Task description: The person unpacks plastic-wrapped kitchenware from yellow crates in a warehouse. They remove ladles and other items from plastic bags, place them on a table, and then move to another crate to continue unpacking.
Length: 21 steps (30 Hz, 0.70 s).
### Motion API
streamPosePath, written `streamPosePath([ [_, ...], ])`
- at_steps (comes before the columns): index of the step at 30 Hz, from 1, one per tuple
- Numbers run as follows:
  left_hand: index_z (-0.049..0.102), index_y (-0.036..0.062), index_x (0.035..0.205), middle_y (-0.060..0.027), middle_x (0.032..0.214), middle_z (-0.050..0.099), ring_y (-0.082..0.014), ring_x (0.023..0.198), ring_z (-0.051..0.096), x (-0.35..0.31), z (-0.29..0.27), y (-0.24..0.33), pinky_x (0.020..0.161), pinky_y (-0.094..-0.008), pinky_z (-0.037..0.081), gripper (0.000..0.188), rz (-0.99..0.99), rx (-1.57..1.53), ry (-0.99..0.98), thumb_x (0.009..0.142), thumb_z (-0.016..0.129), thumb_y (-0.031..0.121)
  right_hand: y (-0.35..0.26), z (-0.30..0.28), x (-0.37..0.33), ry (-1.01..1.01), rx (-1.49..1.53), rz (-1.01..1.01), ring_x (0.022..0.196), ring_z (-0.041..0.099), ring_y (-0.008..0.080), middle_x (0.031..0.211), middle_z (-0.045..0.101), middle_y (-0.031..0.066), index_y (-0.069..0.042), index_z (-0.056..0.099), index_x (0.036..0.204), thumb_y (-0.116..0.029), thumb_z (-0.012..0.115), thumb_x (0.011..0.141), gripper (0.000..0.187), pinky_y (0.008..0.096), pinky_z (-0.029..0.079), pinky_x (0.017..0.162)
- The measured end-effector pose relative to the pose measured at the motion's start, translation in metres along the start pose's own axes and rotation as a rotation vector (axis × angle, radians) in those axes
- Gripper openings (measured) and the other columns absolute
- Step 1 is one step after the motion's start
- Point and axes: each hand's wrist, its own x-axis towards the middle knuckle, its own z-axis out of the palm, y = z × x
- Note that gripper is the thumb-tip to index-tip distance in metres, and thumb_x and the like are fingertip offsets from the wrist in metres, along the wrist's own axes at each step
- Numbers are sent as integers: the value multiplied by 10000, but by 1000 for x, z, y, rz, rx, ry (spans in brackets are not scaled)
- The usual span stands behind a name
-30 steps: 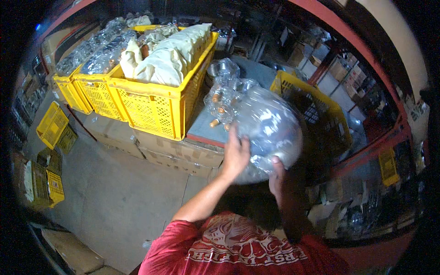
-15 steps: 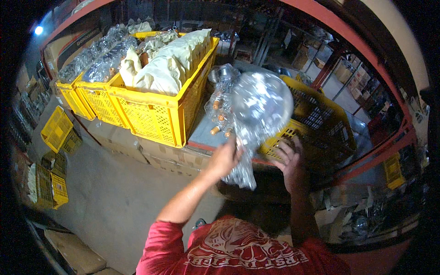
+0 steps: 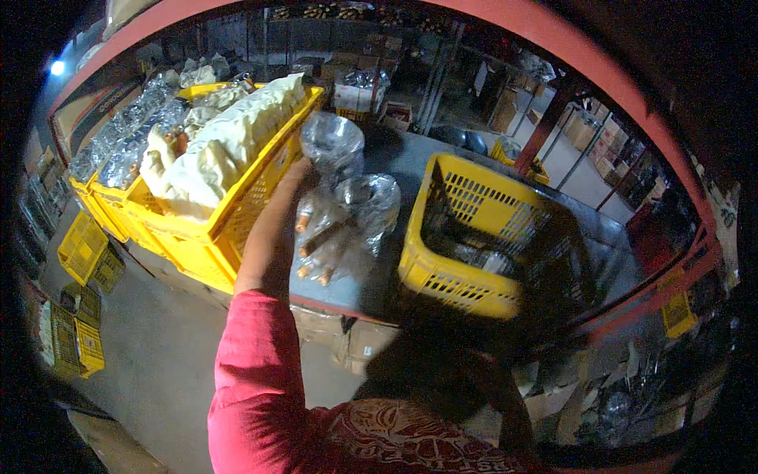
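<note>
My left hand reaches far forward beside the yellow crate, at the edge of a clear-plastic-wrapped metal pan. Its fingers are mostly hidden, so I cannot tell if they grip it. Closer to me lies another wrapped pan, with several wooden handle ends pointing toward me inside the plastic. My right forearm is in deep shadow at the lower right, and the fingers of that hand cannot be made out. An open yellow crate stands to the right, with something shiny inside.
At left on the grey bench, yellow crates hold wrapped goods and a long cream-coloured wrapped bundle. A red frame bar arches overhead. More yellow crates stand on the floor at left.
The shiny wrapped pan has left my left hand, which has reached forward to the pans by the crate. My right hand has dropped back into shadow. The view has shifted right.
</note>
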Motion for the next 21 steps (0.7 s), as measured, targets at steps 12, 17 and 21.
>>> streamPosePath([
  [12,550,24,1254,-255,1177,615,-384,1114,596,-126,-48,74,923,-446,489,456,-224,323,-71,881,634,273,-68,-212,249,-177,-533,-375,1039,612,265,1110,646,162,-9,615,1138,-256,642,861,372,381,479,883],
  [17,494,21,1345,-223,1281,556,-383,1164,552,-301,-29,85,998,-390,439,497,238,30,644,887,645,141,-12,-185,360,-518,-1097,-223,1022,622,323,1036,650,217,-5,618,1082,-235,639,835,338,393,482,872],
  [21,431,2,1410,-150,1319,559,-211,1203,528,-437,39,41,1023,-351,419,511,-260,-925,358,949,610,128,52,-145,418,-668,-1296,-124,941,633,308,977,663,213,-15,614,1073,-206,598,855,291,399,485,835],
])
